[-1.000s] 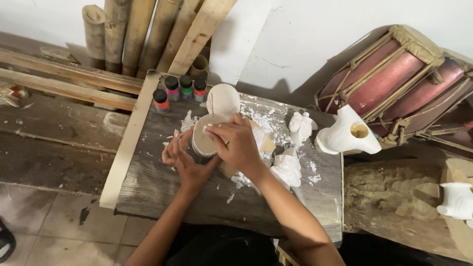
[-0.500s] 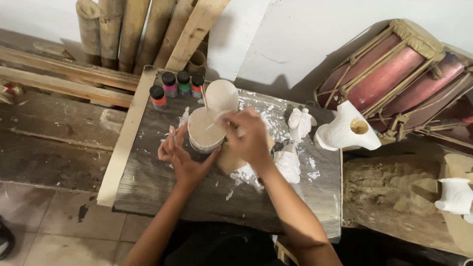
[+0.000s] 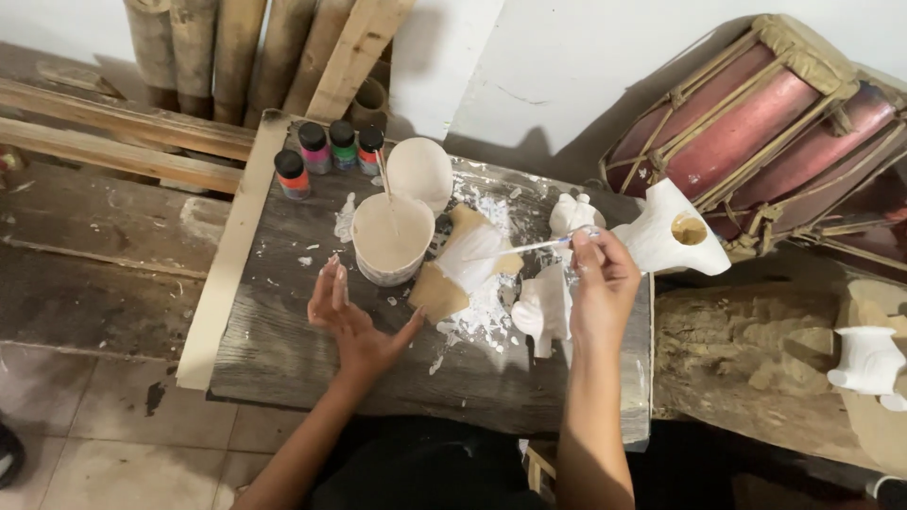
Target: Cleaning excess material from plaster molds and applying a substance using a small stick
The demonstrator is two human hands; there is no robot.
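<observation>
Wooden board (image 3: 283,349) | left hand (image 3: 354,321) open, empty | right hand (image 3: 600,288) pinching brush (image 3: 529,247)

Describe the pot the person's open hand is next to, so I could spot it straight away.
Find the grey wooden board on the floor. Near its far edge, just beyond the open left hand, stands a round white tub full of pale cream liquid, with a thin stick leaning in it. Unlike the small dark-capped paint bottles behind, it is wide and lidless.

Cup (image 3: 391,238) sits on counter (image 3: 283,349) centre; paint bottles (image 3: 329,151) at its 11 o'clock, lid (image 3: 420,172) at 1 o'clock. Figurine (image 3: 545,307) at cup's 4 o'clock; drum (image 3: 756,123) off counter at 2 o'clock.
</observation>
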